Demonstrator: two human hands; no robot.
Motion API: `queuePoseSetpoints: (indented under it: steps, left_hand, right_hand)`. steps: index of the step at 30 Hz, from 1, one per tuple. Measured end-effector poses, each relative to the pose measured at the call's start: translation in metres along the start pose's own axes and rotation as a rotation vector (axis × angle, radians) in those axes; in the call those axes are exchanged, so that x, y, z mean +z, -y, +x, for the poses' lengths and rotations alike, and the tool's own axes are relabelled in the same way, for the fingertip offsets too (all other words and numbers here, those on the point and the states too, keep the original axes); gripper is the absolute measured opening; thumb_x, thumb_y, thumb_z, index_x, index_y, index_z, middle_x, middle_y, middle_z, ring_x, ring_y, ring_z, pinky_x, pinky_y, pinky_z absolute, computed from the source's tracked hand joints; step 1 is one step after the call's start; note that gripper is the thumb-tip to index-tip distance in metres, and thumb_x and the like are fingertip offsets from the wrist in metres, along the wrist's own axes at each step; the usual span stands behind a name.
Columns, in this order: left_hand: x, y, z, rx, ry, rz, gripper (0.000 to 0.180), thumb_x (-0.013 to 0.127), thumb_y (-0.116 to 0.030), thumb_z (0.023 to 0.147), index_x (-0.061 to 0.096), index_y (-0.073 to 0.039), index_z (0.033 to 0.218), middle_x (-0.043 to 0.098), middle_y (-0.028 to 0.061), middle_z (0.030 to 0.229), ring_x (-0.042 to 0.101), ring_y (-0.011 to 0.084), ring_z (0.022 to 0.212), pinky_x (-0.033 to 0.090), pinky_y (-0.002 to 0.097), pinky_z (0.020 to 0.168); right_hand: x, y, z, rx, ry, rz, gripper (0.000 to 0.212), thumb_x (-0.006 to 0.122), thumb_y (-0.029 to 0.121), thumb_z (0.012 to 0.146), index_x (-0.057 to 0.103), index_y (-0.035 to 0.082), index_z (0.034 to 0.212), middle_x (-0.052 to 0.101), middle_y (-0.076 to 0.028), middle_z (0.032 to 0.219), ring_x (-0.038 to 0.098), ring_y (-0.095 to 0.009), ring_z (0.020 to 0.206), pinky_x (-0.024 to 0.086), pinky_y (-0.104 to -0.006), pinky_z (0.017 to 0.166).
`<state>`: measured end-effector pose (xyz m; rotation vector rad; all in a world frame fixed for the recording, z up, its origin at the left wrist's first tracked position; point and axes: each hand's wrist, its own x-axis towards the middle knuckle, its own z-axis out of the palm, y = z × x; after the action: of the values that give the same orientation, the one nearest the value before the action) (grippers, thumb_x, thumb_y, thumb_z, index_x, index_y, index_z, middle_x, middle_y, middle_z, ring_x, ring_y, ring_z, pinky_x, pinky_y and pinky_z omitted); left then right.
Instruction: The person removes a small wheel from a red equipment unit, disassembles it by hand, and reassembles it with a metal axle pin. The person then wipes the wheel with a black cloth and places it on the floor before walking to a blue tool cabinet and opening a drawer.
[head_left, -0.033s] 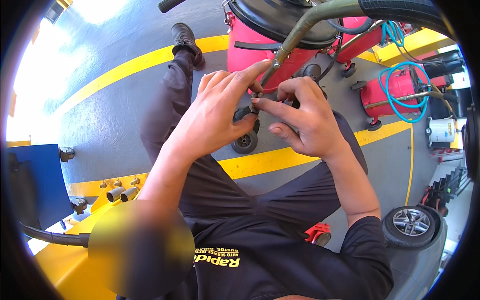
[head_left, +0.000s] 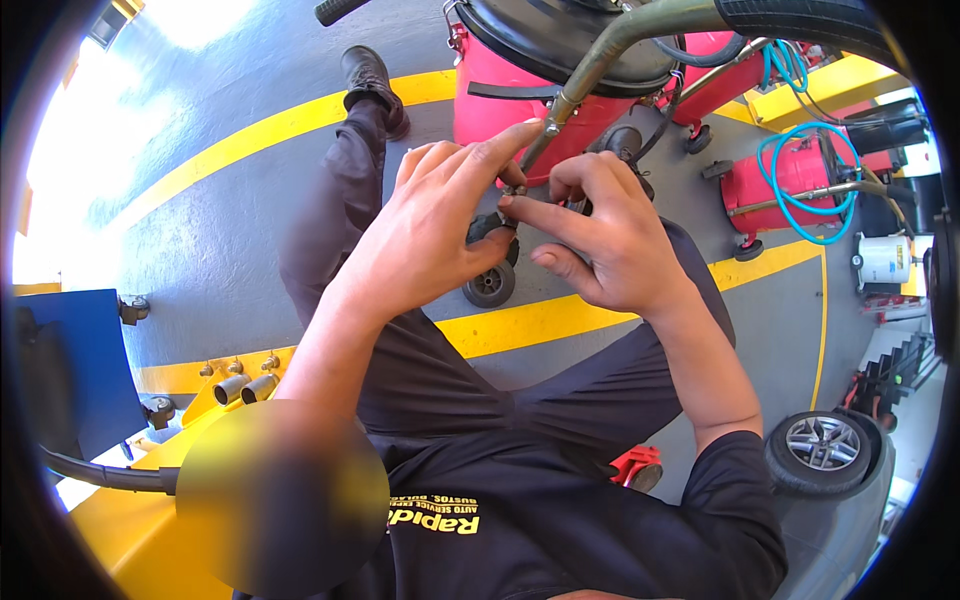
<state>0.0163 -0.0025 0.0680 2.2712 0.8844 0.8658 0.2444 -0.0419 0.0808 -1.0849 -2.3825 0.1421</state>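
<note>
We see both bare hands meeting over a small metal piece [head_left: 512, 193], which sits in the gap between them, just on the near side of a red drum [head_left: 495, 105]. Our left hand [head_left: 425, 225] pinches it between the thumb and a curled finger, while the index finger stretches out toward a bent metal tube [head_left: 590, 85]; whether that fingertip touches the tube we cannot tell. Our right hand [head_left: 610, 235] is loosely spread: its index fingertip rests on the piece, and its thumb stands apart. Below the fingers we see a black caster [head_left: 490, 286] on the grey floor [head_left: 235, 255], beside a yellow line [head_left: 545, 325] that runs between our legs. Far to the right is a second red drum [head_left: 770, 187] with a turquoise hose [head_left: 768, 165]; near right, a car wheel [head_left: 823, 445]. On our left are a blue panel [head_left: 90, 365] and, nearer, two short metal tubes [head_left: 230, 388] side by side on a yellow frame [head_left: 200, 425].
</note>
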Motion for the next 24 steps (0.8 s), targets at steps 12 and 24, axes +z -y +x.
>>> queuePoseSetpoints:
  steps: [12, 24]
  left_hand:
    - [-0.001, 0.005, -0.001, 0.014, 0.057, -0.03, 0.093, 0.077, 0.0, 0.072, 0.042, -0.014, 0.157, 0.069, 0.0068, 0.115, 0.062, 0.0277, 0.111, 0.038, 0.0441, 0.112]
    - [0.006, 0.014, -0.001, -0.094, -0.022, -0.263, 0.095, 0.081, 0.001, 0.071, 0.042, -0.01, 0.157, 0.069, 0.0069, 0.105, 0.06, 0.0221, 0.104, 0.045, 0.0392, 0.105]
  right_hand:
    - [-0.003, 0.001, 0.003, 0.005, 0.088, 0.07, 0.032, 0.075, 0.033, 0.088, 0.075, 0.018, 0.116, 0.054, -0.009, 0.102, 0.054, -0.027, 0.092, 0.045, -0.0408, 0.084]
    - [0.004, -0.006, -0.013, 0.035, -0.04, 0.073, 0.042, 0.073, 0.037, 0.088, 0.074, 0.02, 0.127, 0.055, -0.009, 0.104, 0.054, -0.027, 0.091, 0.046, -0.0399, 0.085]
